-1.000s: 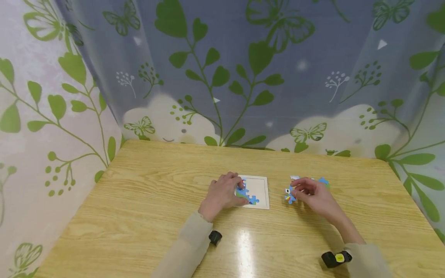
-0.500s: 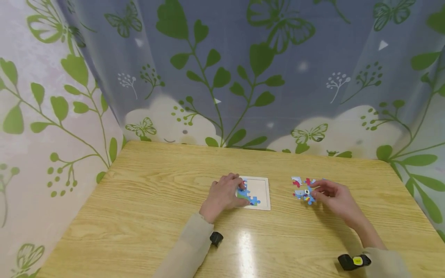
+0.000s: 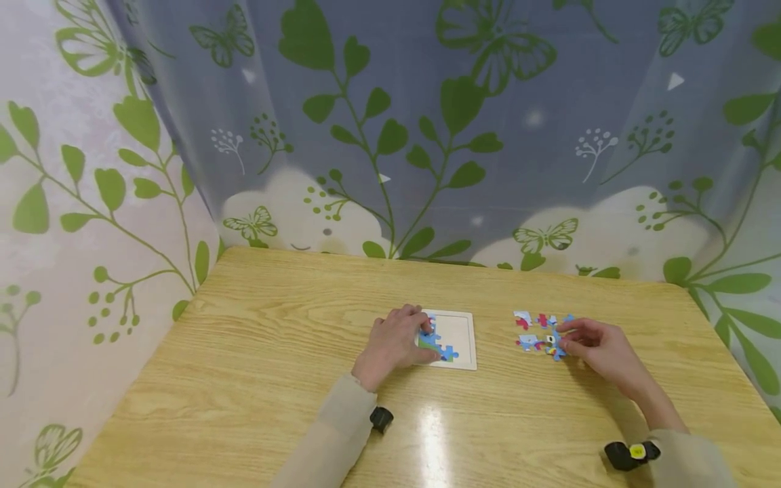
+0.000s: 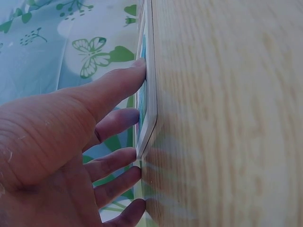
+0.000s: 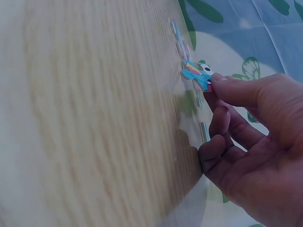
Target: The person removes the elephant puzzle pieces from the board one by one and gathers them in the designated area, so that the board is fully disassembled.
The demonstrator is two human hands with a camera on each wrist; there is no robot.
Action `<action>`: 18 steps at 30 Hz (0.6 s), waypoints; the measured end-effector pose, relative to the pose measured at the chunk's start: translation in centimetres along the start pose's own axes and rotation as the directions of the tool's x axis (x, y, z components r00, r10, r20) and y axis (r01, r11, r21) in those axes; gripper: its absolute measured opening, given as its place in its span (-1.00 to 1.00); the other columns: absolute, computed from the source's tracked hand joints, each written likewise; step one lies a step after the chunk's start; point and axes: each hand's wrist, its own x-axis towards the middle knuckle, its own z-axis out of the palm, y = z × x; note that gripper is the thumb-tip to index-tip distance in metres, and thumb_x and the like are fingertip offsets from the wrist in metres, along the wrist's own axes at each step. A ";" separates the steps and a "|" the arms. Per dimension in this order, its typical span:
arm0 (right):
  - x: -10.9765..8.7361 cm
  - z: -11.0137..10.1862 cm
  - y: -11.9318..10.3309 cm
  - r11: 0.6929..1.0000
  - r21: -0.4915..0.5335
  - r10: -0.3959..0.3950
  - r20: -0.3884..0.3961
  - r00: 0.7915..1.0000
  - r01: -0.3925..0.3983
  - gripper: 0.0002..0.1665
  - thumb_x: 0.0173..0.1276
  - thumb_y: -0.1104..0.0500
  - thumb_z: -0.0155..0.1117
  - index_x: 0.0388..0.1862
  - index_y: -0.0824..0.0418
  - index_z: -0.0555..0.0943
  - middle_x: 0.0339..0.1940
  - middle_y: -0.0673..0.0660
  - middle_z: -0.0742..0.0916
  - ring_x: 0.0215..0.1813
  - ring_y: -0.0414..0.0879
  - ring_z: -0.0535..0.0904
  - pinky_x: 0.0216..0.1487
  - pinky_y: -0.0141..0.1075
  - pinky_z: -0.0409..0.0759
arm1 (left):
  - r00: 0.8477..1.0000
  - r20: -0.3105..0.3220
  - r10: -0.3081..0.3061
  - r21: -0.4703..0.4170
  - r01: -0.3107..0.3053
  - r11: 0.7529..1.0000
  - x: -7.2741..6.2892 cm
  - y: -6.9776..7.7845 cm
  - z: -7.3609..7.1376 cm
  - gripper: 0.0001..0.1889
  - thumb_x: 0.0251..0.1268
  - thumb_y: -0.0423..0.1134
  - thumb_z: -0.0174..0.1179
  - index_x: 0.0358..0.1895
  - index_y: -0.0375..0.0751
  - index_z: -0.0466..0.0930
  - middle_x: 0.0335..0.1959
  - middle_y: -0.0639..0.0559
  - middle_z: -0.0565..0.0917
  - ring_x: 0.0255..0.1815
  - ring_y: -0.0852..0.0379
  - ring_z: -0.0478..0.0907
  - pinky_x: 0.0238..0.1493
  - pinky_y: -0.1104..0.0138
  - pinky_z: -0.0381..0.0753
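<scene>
My left hand (image 3: 396,342) rests on the left part of a square white puzzle tray (image 3: 473,339). Its thumb touches the fitted blue and green pieces (image 3: 450,352), and in the left wrist view other fingertips meet the tray edge (image 4: 151,106) and the table. To the right, my right hand (image 3: 603,347) pinches a blue puzzle piece (image 5: 196,71) with a printed eye and a yellow-red patch between thumb and fingers. That piece is tilted up close over the table, with loose puzzle pieces (image 3: 527,342) beside it. Part of the fitted section is hidden under my left hand.
More loose pieces lie behind the held one, among them a white-and-red piece (image 3: 522,319) and a red one (image 3: 542,319). A wooden table (image 3: 293,312) carries everything. Patterned curtain (image 3: 342,135) closes off its back and sides.
My right hand has moved right, carrying the pinched puzzle piece along and uncovering loose pieces to its left. My left hand has stayed on the tray.
</scene>
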 end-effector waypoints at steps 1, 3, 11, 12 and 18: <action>0.1 -0.1 0.1 1.000 -0.011 0.002 0.002 1.000 -0.002 -0.66 0.50 0.21 0.28 0.15 0.36 0.61 -0.15 0.17 0.76 -0.26 -0.29 0.65 -0.33 -0.34 0.56 | 1.000 0.000 0.001 0.001 -0.001 1.000 0.0 0.0 0.1 -0.63 0.18 0.17 0.45 -0.13 0.09 0.58 0.53 0.01 0.40 0.50 -0.16 0.37 0.43 -0.27 0.31; 0.1 -0.2 0.3 1.000 -0.031 0.006 0.003 1.000 -0.006 -0.67 0.49 0.20 0.29 0.14 0.35 0.62 -0.14 0.18 0.77 -0.25 -0.30 0.65 -0.31 -0.35 0.58 | 1.000 -0.002 0.001 0.003 -0.001 1.000 0.0 -0.1 0.1 -0.63 0.18 0.18 0.45 -0.13 0.10 0.58 0.53 0.02 0.40 0.50 -0.15 0.37 0.43 -0.26 0.31; 0.6 -0.5 0.7 0.993 -0.114 0.014 -0.011 1.000 -0.015 -0.67 0.49 0.11 0.32 0.06 0.33 0.68 -0.10 0.19 0.80 -0.23 -0.43 0.62 -0.24 -0.42 0.60 | 1.000 0.001 0.004 0.020 -0.004 1.000 -0.1 0.0 0.1 -0.63 0.19 0.19 0.43 -0.14 0.10 0.57 0.53 0.02 0.40 0.50 -0.16 0.37 0.41 -0.25 0.35; 0.6 -0.4 0.7 0.992 -0.124 0.016 -0.011 1.000 -0.018 -0.66 0.49 0.09 0.32 0.05 0.32 0.69 -0.10 0.19 0.80 -0.23 -0.43 0.61 -0.23 -0.42 0.59 | 1.000 0.001 0.003 0.020 -0.003 1.000 -0.1 0.0 0.1 -0.63 0.19 0.19 0.43 -0.14 0.10 0.57 0.53 0.02 0.40 0.50 -0.16 0.37 0.41 -0.25 0.35; 0.7 -0.2 0.5 0.986 -0.167 0.013 -0.009 1.000 -0.014 -0.67 0.50 0.07 0.31 0.02 0.29 0.70 -0.11 0.20 0.80 -0.25 -0.40 0.61 -0.22 -0.42 0.59 | 1.000 0.002 0.003 0.022 -0.004 1.000 -0.1 0.0 0.0 -0.63 0.19 0.19 0.43 -0.16 0.09 0.56 0.54 0.01 0.39 0.50 -0.15 0.37 0.41 -0.23 0.36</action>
